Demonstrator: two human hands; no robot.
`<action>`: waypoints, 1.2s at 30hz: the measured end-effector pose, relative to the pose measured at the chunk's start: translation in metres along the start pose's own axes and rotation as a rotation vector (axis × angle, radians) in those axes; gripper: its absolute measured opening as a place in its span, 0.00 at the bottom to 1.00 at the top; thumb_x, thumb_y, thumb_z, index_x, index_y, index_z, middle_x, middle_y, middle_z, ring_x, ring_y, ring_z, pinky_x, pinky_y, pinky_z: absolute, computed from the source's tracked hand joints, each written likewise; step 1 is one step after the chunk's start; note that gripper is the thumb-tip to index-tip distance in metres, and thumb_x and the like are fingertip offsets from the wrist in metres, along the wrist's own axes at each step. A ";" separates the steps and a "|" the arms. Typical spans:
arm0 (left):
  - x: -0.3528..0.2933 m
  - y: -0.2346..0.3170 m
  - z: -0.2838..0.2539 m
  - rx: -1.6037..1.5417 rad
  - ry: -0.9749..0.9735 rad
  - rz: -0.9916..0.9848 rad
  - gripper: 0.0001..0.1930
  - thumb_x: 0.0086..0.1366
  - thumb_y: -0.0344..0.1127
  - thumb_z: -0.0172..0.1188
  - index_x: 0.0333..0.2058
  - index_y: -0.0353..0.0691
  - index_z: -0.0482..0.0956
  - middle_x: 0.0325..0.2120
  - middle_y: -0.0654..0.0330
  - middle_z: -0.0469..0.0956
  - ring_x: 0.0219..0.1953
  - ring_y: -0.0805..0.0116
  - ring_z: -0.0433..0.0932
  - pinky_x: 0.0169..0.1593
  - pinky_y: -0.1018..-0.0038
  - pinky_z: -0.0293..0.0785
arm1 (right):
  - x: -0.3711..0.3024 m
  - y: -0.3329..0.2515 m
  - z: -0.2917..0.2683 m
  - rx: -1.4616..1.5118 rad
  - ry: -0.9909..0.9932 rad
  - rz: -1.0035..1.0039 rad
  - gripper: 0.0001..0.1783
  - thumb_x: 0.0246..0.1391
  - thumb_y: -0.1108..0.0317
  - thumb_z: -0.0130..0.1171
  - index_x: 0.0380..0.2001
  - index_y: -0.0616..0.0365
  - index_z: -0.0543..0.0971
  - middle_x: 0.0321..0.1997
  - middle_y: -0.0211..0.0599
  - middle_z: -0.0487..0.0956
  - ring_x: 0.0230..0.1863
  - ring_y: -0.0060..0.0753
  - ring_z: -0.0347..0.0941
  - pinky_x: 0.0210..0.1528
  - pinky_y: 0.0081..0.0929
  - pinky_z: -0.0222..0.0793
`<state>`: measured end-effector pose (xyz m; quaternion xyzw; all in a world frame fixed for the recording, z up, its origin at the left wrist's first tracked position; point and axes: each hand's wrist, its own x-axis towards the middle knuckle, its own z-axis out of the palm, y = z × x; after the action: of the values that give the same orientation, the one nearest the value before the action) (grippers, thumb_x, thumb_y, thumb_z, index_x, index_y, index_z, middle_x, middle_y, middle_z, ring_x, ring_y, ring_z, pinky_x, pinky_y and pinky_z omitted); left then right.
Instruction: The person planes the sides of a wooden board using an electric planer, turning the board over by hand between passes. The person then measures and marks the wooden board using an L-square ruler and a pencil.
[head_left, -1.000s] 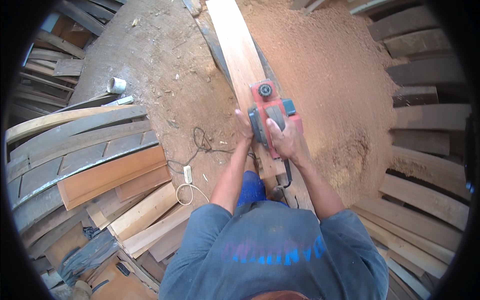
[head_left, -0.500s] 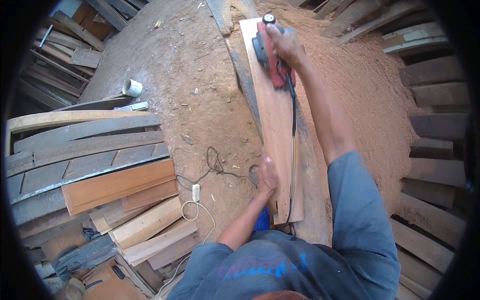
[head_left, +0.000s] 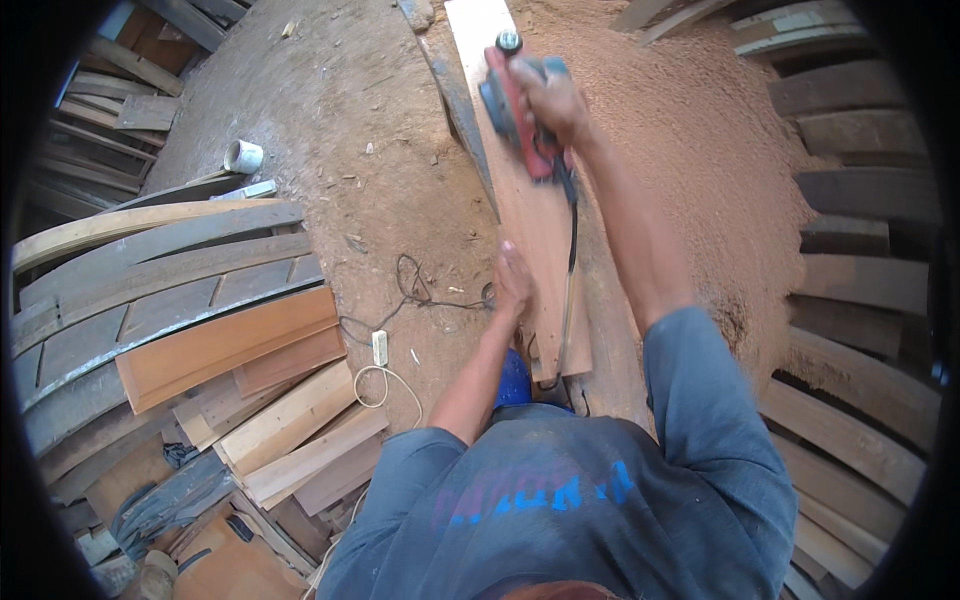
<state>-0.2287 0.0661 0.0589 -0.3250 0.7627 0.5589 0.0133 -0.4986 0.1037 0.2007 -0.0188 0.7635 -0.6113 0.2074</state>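
Hands at red planer and board

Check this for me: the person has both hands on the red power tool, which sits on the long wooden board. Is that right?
Not quite: the head view shows only the right hand on the red power tool. The left hand is at the left edge of the long wooden board.

smooth wooden board, plastic planer housing, matt cloth shirt.
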 end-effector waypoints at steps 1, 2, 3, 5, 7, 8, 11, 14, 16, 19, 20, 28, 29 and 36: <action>0.002 0.000 0.000 -0.001 -0.011 0.012 0.32 0.80 0.51 0.32 0.60 0.27 0.71 0.57 0.34 0.74 0.62 0.41 0.73 0.64 0.59 0.67 | -0.043 -0.001 -0.003 -0.017 0.010 0.022 0.28 0.63 0.40 0.58 0.26 0.55 0.80 0.22 0.29 0.78 0.24 0.22 0.74 0.28 0.24 0.72; 0.007 -0.007 0.001 -0.152 -0.069 -0.010 0.33 0.80 0.54 0.30 0.62 0.29 0.68 0.59 0.36 0.73 0.63 0.43 0.72 0.65 0.58 0.66 | -0.087 -0.002 -0.005 -0.031 0.017 0.045 0.28 0.64 0.40 0.57 0.27 0.56 0.81 0.22 0.28 0.78 0.24 0.21 0.74 0.28 0.25 0.72; 0.013 -0.016 0.001 -0.303 -0.128 -0.030 0.35 0.79 0.57 0.29 0.65 0.30 0.64 0.61 0.38 0.71 0.64 0.45 0.71 0.66 0.57 0.66 | -0.117 0.017 -0.009 0.009 -0.025 0.071 0.25 0.66 0.44 0.56 0.32 0.57 0.82 0.22 0.28 0.77 0.24 0.20 0.74 0.28 0.24 0.71; 0.017 -0.041 -0.004 -0.601 -0.238 -0.095 0.38 0.78 0.62 0.26 0.70 0.34 0.57 0.65 0.41 0.67 0.67 0.49 0.69 0.68 0.56 0.64 | -0.188 0.064 -0.009 -0.129 -0.076 0.044 0.22 0.67 0.48 0.55 0.42 0.59 0.80 0.23 0.29 0.77 0.24 0.21 0.73 0.27 0.26 0.69; 0.004 -0.054 -0.011 -0.747 -0.311 -0.147 0.40 0.77 0.64 0.25 0.72 0.36 0.54 0.67 0.43 0.66 0.68 0.51 0.68 0.68 0.55 0.63 | -0.279 0.088 -0.014 -0.120 -0.092 -0.069 0.24 0.65 0.54 0.54 0.53 0.63 0.77 0.36 0.41 0.82 0.40 0.33 0.78 0.45 0.36 0.74; 0.002 -0.054 -0.015 -0.745 -0.359 -0.243 0.42 0.76 0.67 0.24 0.73 0.37 0.50 0.67 0.41 0.65 0.68 0.50 0.67 0.69 0.55 0.64 | -0.321 0.110 -0.019 -0.146 -0.113 -0.009 0.32 0.62 0.50 0.58 0.56 0.69 0.73 0.46 0.58 0.82 0.49 0.50 0.80 0.52 0.43 0.73; -0.025 -0.042 -0.026 -0.807 -0.404 -0.419 0.46 0.74 0.71 0.24 0.75 0.39 0.45 0.67 0.37 0.63 0.68 0.46 0.66 0.69 0.56 0.65 | -0.405 0.133 -0.018 -0.211 -0.081 -0.022 0.30 0.62 0.51 0.58 0.56 0.69 0.74 0.47 0.60 0.81 0.50 0.56 0.80 0.54 0.46 0.72; -0.024 -0.061 -0.026 -0.898 -0.433 -0.364 0.45 0.74 0.70 0.24 0.74 0.38 0.47 0.67 0.38 0.64 0.67 0.46 0.68 0.69 0.57 0.66 | -0.403 0.124 -0.010 -0.128 -0.070 0.091 0.32 0.62 0.50 0.59 0.56 0.69 0.74 0.51 0.66 0.80 0.55 0.61 0.78 0.58 0.47 0.71; -0.017 -0.077 -0.022 -0.926 -0.452 -0.348 0.50 0.71 0.76 0.30 0.76 0.42 0.38 0.66 0.40 0.66 0.64 0.48 0.71 0.66 0.57 0.69 | -0.357 0.099 -0.007 -0.203 -0.104 0.171 0.37 0.62 0.49 0.59 0.61 0.71 0.70 0.51 0.66 0.80 0.56 0.61 0.78 0.59 0.46 0.71; 0.003 -0.144 -0.029 -1.171 -0.637 -0.246 0.50 0.70 0.76 0.31 0.76 0.41 0.40 0.63 0.43 0.70 0.61 0.51 0.74 0.63 0.59 0.71 | -0.239 0.104 0.023 -0.277 -0.050 -0.110 0.46 0.63 0.46 0.57 0.71 0.70 0.58 0.48 0.68 0.81 0.52 0.60 0.80 0.57 0.44 0.73; -0.009 -0.124 -0.019 -1.023 -0.566 -0.264 0.50 0.70 0.76 0.32 0.75 0.40 0.42 0.61 0.45 0.72 0.59 0.54 0.75 0.61 0.61 0.72 | -0.204 0.078 0.017 -0.278 -0.006 -0.089 0.34 0.65 0.48 0.55 0.59 0.68 0.70 0.44 0.63 0.82 0.47 0.58 0.81 0.51 0.44 0.74; -0.077 -0.096 -0.024 -0.709 -0.500 -0.390 0.38 0.74 0.69 0.38 0.68 0.44 0.63 0.56 0.50 0.79 0.55 0.57 0.79 0.58 0.59 0.74 | -0.095 0.036 -0.001 -0.257 0.175 -0.248 0.28 0.68 0.43 0.52 0.48 0.58 0.83 0.32 0.37 0.82 0.29 0.27 0.78 0.30 0.30 0.72; -0.083 -0.112 -0.032 -0.648 -0.541 -0.416 0.34 0.74 0.66 0.42 0.65 0.46 0.67 0.52 0.52 0.80 0.53 0.57 0.79 0.56 0.59 0.74 | -0.127 0.030 -0.005 -0.166 0.086 0.041 0.27 0.68 0.43 0.52 0.50 0.56 0.83 0.28 0.29 0.79 0.25 0.19 0.74 0.26 0.25 0.69; -0.114 -0.103 -0.036 0.010 0.054 0.084 0.27 0.74 0.52 0.51 0.58 0.35 0.71 0.45 0.47 0.78 0.48 0.51 0.77 0.56 0.55 0.71 | -0.323 0.076 -0.083 0.038 0.011 0.102 0.23 0.66 0.54 0.57 0.53 0.62 0.80 0.27 0.27 0.77 0.28 0.21 0.73 0.30 0.25 0.70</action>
<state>-0.0735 0.0733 0.0289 -0.3077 0.7785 0.5463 -0.0293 -0.2150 0.2913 0.2374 0.0277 0.7528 -0.6145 0.2343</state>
